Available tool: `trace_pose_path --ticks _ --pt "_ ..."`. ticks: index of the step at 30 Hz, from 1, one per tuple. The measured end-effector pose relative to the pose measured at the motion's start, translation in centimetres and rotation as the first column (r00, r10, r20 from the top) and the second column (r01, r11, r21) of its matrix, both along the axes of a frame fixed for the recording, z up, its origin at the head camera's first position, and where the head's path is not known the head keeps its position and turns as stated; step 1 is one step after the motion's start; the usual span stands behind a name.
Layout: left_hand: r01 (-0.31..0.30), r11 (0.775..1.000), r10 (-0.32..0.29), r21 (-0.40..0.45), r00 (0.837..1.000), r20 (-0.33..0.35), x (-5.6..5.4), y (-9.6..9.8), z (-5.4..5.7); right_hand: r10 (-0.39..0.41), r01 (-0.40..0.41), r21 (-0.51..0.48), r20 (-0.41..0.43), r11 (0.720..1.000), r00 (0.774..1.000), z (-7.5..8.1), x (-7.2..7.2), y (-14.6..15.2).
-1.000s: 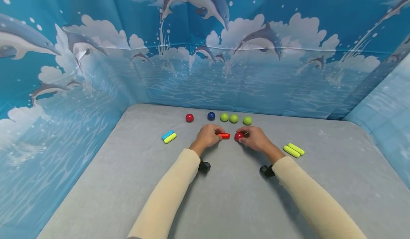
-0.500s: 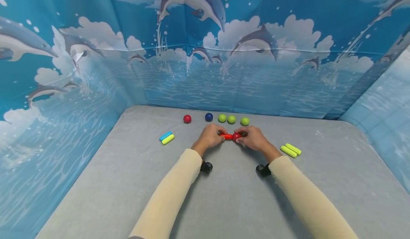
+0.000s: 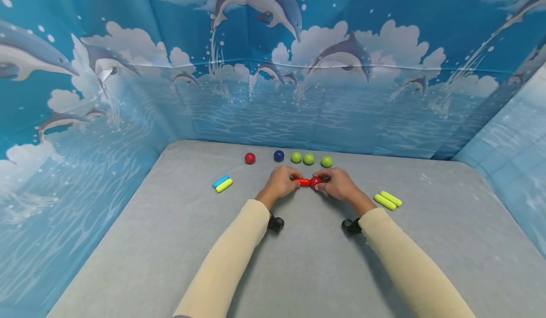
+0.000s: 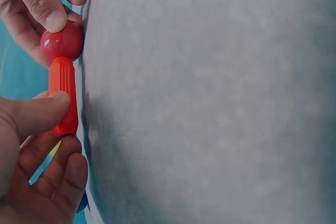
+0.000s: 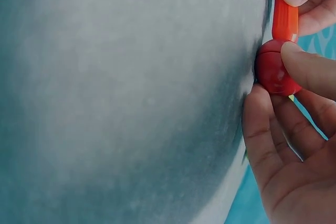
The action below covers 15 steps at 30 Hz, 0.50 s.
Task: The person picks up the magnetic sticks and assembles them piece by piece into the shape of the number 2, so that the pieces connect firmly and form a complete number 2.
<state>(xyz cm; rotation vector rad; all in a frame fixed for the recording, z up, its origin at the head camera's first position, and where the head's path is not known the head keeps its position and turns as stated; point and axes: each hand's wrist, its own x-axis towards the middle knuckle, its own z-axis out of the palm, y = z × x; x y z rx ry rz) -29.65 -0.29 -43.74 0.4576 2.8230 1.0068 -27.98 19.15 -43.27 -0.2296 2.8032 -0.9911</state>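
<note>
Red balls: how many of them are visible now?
2: the far red ball, left of the blue ball, and the held red ball in the right hand. More may be hidden.

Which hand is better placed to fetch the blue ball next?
Probably the left hand: though it grips the red stick, it's nearer the blue ball than the right hand, which holds the red ball.

Smooth glossy plastic-looking red ball (image 4: 63, 44), ribbed plastic-looking red stick (image 4: 63, 76), matt cloth-like tabletop (image 3: 307, 266).
</note>
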Motion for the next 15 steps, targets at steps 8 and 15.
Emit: trace_pose_path --ticks 8,15 --pt "-0.01 1.0 0.01 0.011 1.0 0.006 0.12 0.02 -0.11 0.002 -0.001 -0.03 0.021 1.0 1.0 -0.2 -0.09 0.33" --pt "-0.015 1.0 0.015 -0.003 1.0 -0.012 0.16 0.08 -0.22 -0.001 0.002 -0.039 0.03 0.999 1.0 -0.23 -0.04 0.27"
